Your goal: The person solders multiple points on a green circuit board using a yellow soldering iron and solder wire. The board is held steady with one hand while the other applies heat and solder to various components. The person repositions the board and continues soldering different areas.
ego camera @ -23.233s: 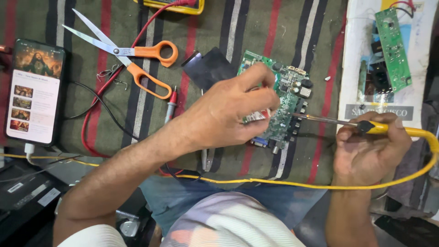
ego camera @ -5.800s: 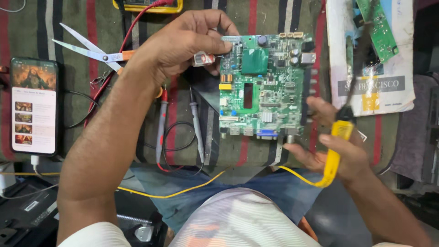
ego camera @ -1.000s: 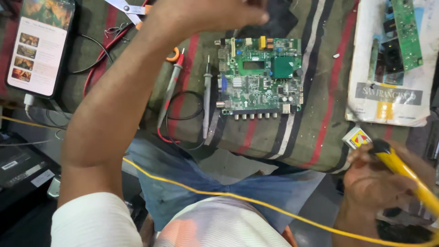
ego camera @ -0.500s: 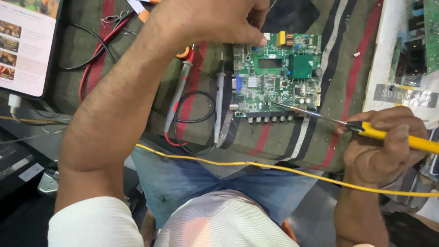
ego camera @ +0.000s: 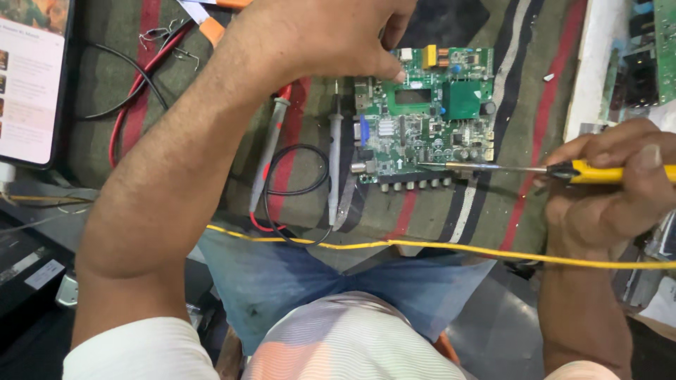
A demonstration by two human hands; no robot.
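Right hand [ego camera: 605, 190] fingers closed round soldering iron [ego camera: 535, 169], tip on circuit board [ego camera: 426, 123]

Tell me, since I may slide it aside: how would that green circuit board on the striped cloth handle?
The green circuit board looks thin and flat, so probably light and stiff. Its raised parts likely make it fragile. The striped cloth under it would probably drag, so it may bunch rather than glide. The left hand presses its top edge.

Green circuit board [ego camera: 426, 116] on a cloth [ego camera: 521, 91] striped olive, red, black and white. Right of the board, a yellow-handled soldering iron [ego camera: 563, 170]; below it, a yellow cord [ego camera: 422, 245]; left, red and black probe leads [ego camera: 282, 176].
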